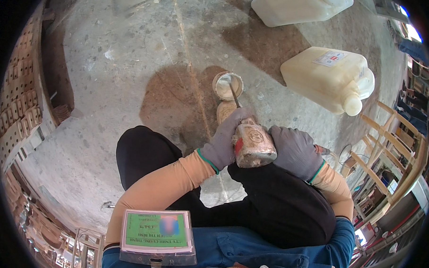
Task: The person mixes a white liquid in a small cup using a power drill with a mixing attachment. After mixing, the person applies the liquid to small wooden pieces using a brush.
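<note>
Both my hands wear grey gloves with green cuffs. Between them, above my bent legs, is a stained bottle-like container (255, 143) with a red patch, its flat end tilted towards me. My left hand (226, 139) is closed around its left side. The curled fingers of my right hand (296, 149) press against its right side. A thin dark stick (234, 93) runs from beside my left hand into an open round pot (241, 86) holding something whitish. The pot's rim is crusted. A yellowish rounded body (225, 110) shows just below it, partly hidden by my left hand.
A yellowish plastic jerrycan (318, 73) lies on the concrete floor (122, 52) to the right, with a whiter one (300, 6) beyond it. Wooden chair frames (394, 146) stand at the right. Drilled wooden parts (22, 103) are stacked at the left. An orange-tipped item (322, 149) lies beside my right hand.
</note>
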The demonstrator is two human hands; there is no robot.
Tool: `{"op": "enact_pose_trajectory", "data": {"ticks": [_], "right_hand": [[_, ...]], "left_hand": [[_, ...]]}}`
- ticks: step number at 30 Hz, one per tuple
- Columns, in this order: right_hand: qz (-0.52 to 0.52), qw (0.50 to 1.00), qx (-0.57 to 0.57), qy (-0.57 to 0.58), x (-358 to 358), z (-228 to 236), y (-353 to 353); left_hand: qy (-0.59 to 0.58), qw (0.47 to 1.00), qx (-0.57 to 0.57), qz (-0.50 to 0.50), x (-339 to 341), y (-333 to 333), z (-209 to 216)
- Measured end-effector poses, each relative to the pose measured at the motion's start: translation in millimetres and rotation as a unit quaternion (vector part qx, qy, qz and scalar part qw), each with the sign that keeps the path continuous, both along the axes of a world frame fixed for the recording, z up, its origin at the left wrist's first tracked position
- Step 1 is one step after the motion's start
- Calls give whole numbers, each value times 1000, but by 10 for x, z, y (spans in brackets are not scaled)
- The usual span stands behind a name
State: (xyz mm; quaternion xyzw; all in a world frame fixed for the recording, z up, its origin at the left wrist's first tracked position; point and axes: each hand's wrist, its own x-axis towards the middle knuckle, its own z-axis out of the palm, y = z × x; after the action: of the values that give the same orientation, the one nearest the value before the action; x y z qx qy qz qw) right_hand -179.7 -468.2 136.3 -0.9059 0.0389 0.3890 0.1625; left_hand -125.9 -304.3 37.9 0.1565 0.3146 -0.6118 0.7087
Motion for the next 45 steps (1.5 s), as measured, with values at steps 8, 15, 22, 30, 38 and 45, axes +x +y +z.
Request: {"op": "enact_pose_trajectory", "data": {"ticks": [8, 15, 22, 30, 38, 45], "right_hand": [[-56, 995, 45, 76, -10, 67, 17], [-125, 988, 65, 69, 108, 219, 75], [-191, 980, 62, -3, -54, 4, 14], [-180, 971, 157, -31, 207, 569, 278], [-180, 963, 190, -66, 160, 621, 277], [-194, 956, 203, -86, 84, 610, 208]], "left_hand": [[76, 997, -23, -6, -53, 44, -37], [-17, 998, -50, -29, 74, -37, -171], [-144, 990, 8, 0, 137, -139, 171], [-41, 991, -103, 75, 70, -78, -400], [-54, 974, -149, 160, -19, -189, -164], [16, 984, -176, 33, -31, -109, -211]]}}
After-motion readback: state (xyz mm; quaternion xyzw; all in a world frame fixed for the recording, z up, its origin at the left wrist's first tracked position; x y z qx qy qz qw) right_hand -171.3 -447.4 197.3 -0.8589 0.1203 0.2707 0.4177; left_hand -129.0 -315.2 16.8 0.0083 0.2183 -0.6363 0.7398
